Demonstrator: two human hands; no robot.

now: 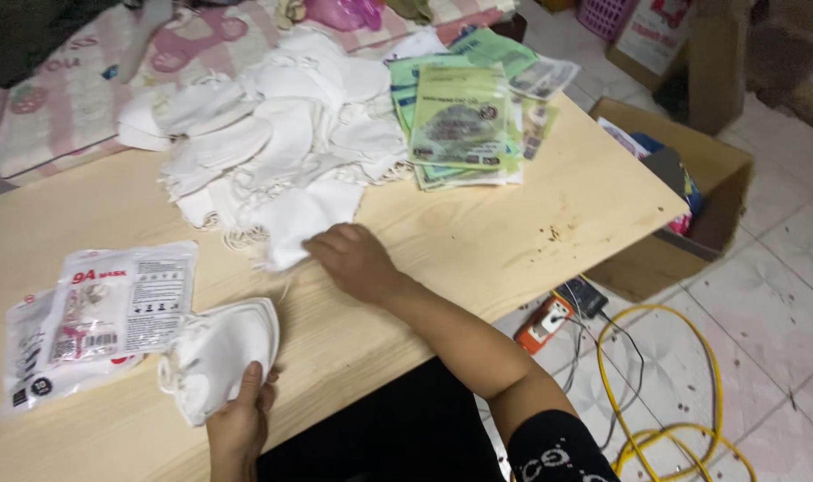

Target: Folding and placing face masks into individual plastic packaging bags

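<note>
White face masks lie in a loose heap on the far middle of the light wooden table, and one mask at the near edge of that heap sits right under the fingertips of the right hand. That hand reaches across palm down with its fingers curled onto the mask; it seems to pinch or drag it, though whether it has a true grip I cannot tell, since the fingertips cover the contact. The heap lies ahead and a little left of this hand, so the right hand is by far the nearer one to it. The left hand is at the near table edge, closed around the bottom of a small stack of folded masks, thumb on top; the stack's long axis runs slanting from the hand up toward the right. Just left of the stack lie flat clear packets with red print, touching or overlapping each other. Green printed packets are fanned out beside the heap on its right. The left wrist is cut off by the frame, and a cardboard box stands on the tiled floor past the table's right corner, its contents hard to make out.
</note>
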